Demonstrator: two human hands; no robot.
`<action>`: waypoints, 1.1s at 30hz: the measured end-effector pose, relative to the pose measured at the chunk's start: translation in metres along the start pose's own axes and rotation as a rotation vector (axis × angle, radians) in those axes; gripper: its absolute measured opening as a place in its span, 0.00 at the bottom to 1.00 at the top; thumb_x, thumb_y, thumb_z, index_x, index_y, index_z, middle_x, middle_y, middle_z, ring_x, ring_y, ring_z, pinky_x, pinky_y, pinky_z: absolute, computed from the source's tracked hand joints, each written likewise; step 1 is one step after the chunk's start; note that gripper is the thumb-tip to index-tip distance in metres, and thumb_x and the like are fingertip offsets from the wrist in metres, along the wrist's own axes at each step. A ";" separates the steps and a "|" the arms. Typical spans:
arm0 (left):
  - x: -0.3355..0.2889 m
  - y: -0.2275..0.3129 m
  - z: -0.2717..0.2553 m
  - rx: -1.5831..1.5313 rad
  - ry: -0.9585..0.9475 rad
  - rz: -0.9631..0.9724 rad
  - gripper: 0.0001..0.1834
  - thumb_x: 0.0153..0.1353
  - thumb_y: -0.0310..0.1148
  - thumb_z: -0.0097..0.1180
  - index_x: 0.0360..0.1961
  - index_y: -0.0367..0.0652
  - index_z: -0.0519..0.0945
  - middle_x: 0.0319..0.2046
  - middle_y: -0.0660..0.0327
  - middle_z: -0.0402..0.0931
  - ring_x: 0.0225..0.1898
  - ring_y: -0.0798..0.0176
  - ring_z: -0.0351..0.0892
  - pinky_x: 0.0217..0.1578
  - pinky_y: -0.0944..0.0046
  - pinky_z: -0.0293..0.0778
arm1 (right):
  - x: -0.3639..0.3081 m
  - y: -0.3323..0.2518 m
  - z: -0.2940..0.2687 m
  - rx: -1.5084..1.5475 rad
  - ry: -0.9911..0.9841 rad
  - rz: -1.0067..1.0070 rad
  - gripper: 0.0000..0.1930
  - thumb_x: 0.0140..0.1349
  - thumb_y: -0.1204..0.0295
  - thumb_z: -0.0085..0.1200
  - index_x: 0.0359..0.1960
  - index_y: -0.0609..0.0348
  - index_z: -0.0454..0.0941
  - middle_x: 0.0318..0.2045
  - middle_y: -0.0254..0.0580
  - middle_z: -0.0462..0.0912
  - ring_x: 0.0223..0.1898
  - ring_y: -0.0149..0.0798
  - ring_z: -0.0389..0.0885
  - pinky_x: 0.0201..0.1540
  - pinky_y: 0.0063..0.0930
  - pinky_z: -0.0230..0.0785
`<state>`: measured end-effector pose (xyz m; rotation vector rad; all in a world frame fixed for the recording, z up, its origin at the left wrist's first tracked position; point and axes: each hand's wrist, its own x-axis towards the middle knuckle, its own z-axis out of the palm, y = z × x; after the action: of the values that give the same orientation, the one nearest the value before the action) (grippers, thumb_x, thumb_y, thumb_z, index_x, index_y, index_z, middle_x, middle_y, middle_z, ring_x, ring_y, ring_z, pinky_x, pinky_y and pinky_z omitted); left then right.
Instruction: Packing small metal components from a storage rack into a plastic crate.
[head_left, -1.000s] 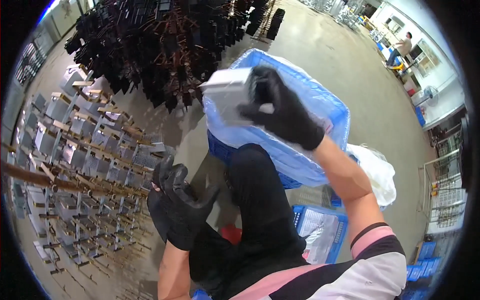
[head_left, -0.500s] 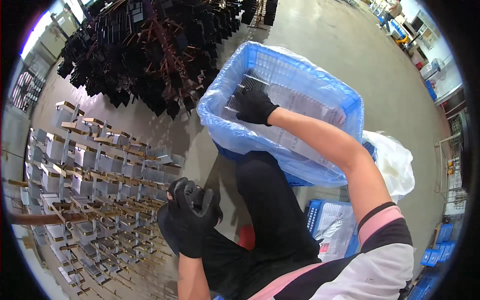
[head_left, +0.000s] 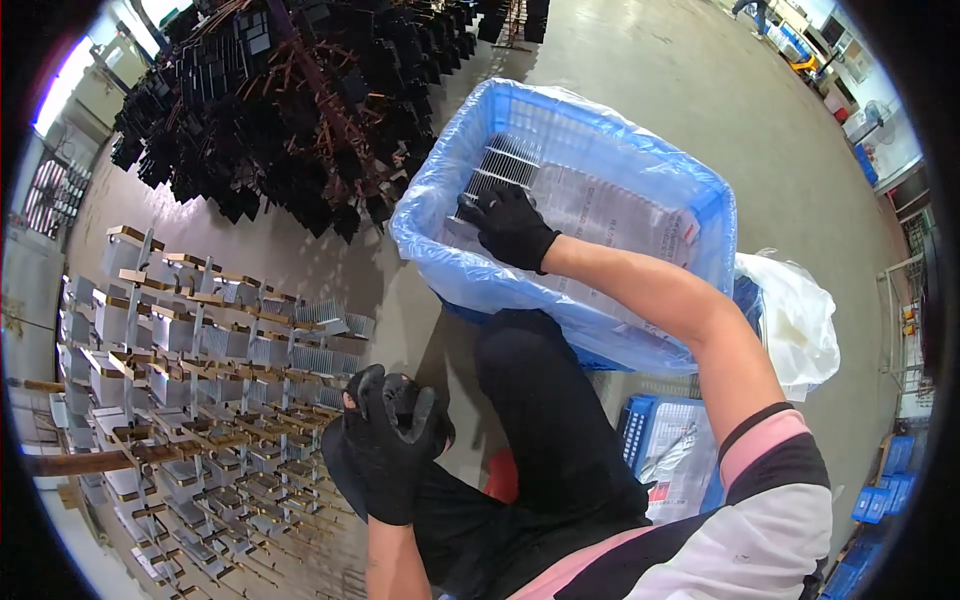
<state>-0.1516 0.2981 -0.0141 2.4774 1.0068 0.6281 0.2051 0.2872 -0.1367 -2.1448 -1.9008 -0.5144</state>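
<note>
Right hand, head view: a black-gloved right hand (head_left: pixel 508 228) reaches into the crate, fingers bent onto the near end of the finned metal stack (head_left: pixel 503 165); whether they pinch it or only rest there cannot be made out.
Finned stack: just beyond those fingertips, in the crate's far-left corner, perhaps set against the walls to stop it sliding.
Blue crate (head_left: pixel 712 185): surrounds the right hand; its clear liner (head_left: pixel 475 270) and the printed sheet (head_left: pixel 625 225), right of that hand, probably guard against scratches.
Left hand: the gloved left hand (head_left: pixel 390 430) is loosely curled above the left knee (head_left: pixel 345 468); its palm is hidden, so any hold is unclear.
Parts rack (head_left: pixel 173 330): left of the left hand, its grey pieces hung apart, likely to avoid knocks.
</note>
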 end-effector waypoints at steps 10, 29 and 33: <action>0.000 -0.004 -0.006 0.031 0.023 0.064 0.22 0.55 0.37 0.69 0.46 0.38 0.75 0.46 0.47 0.75 0.48 0.40 0.77 0.47 0.48 0.74 | -0.002 0.001 -0.008 0.195 0.030 0.018 0.31 0.54 0.67 0.59 0.63 0.54 0.73 0.51 0.58 0.74 0.55 0.60 0.71 0.57 0.57 0.64; 0.002 0.015 -0.010 0.006 0.019 0.072 0.17 0.56 0.35 0.68 0.43 0.40 0.77 0.42 0.50 0.77 0.46 0.43 0.79 0.48 0.47 0.73 | -0.009 -0.008 0.010 -0.007 -0.258 0.124 0.38 0.57 0.59 0.59 0.72 0.41 0.63 0.74 0.49 0.57 0.75 0.60 0.50 0.67 0.78 0.41; -0.005 0.016 -0.019 -0.071 0.083 0.028 0.15 0.56 0.34 0.67 0.40 0.40 0.78 0.39 0.51 0.78 0.43 0.45 0.80 0.45 0.48 0.74 | -0.013 0.010 -0.022 0.012 -0.161 0.070 0.38 0.55 0.56 0.62 0.69 0.48 0.67 0.69 0.51 0.65 0.70 0.62 0.59 0.66 0.72 0.50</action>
<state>-0.1563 0.2876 0.0086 2.4255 0.9636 0.7675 0.2119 0.2658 -0.1213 -2.2986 -1.8948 -0.3241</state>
